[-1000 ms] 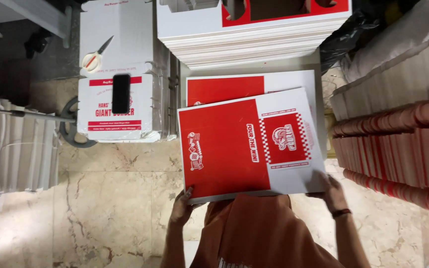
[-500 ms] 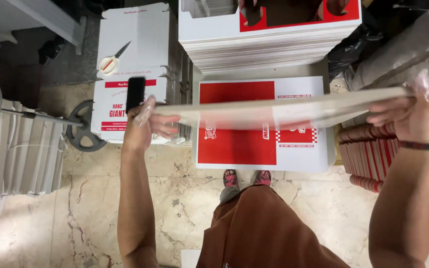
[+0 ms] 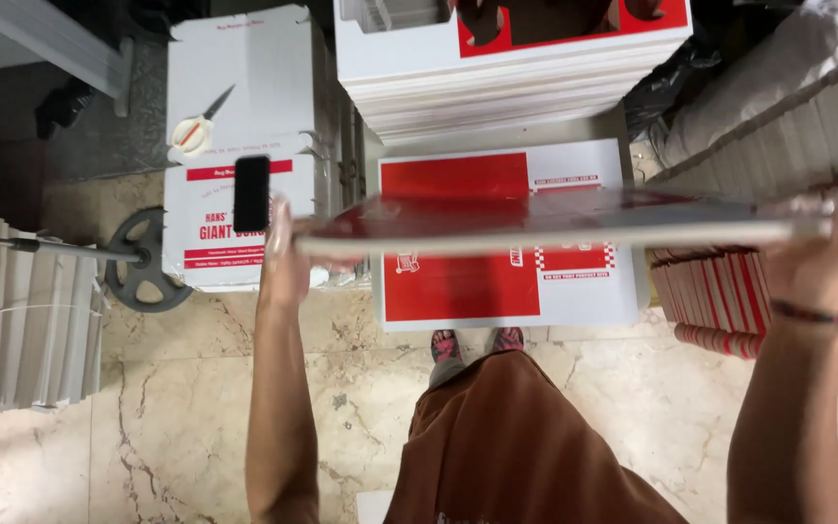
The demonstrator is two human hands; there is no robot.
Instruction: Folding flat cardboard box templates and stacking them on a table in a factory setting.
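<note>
Both hands — left hand [image 3: 286, 254], right hand [image 3: 826, 254] — grip the flat red-and-white box blank [image 3: 555, 225] edge-on, closer to the camera than half a second ago.

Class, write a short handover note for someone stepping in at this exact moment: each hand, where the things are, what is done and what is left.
Left hand grips the left end of a flat red-and-white cardboard sheet, held level at chest height, seen nearly edge-on.
Right hand grips its right end.
Below lies a stack of flat sheets on the floor; folded boxes are stacked behind it.
Done: one sheet lifted off the stack.
Left: the sheet is not yet folded.
</note>
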